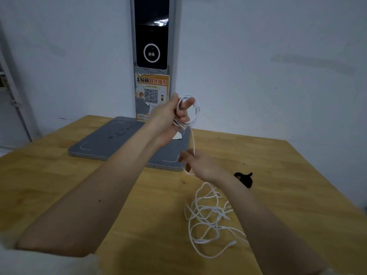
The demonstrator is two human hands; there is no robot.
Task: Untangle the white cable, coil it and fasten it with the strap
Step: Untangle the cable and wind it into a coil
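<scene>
A pale bluish wall (pixel 268 56) stands behind a wooden worktop (pixel 59 185). A tall grey pillar with a black screen (pixel 152 32) rises against it, an orange poster (pixel 152 96) stuck below, its flat grey base (pixel 111 139) resting on the worktop.

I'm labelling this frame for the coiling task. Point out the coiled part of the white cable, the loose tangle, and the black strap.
coiled cable (pixel 195 110), head view, right arc of the loops.
loose tangle (pixel 208 213), head view, middle of the pile.
black strap (pixel 245 178), head view, its middle.
</scene>
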